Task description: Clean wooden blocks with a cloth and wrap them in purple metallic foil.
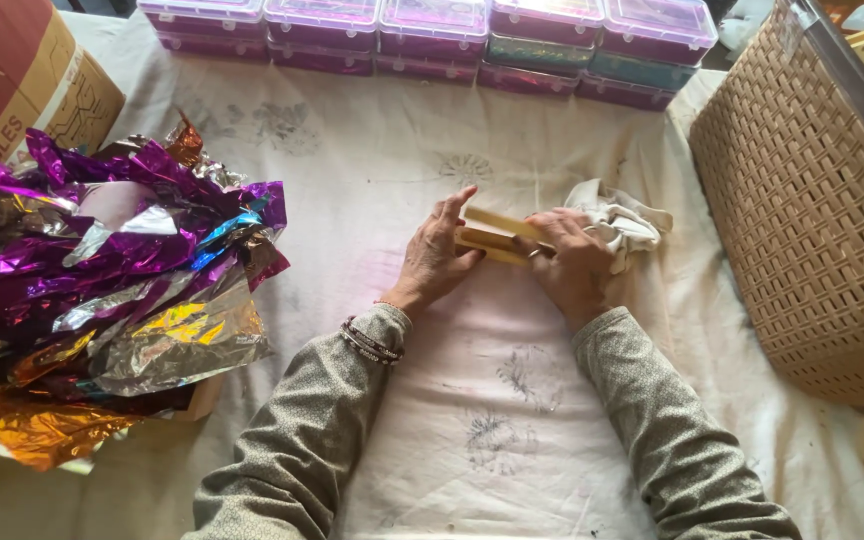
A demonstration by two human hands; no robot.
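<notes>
- Fingers [457,210] of both hands are clamped on yellow wooden strips [492,238]; left hand [437,255], right hand [574,265]
- white rag [624,222] is bunched under the right hand
- foil sheets [102,290] are piled well left

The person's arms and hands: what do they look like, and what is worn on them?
Both arms are covered by long sleeves of grey-beige fabric with a fine speckled pattern. The left hand and the right hand are bare, without gloves. On the left wrist there are dark beaded bracelets and a thin thread. A ring seems to sit on a right finger, but it is too small to confirm.
</notes>
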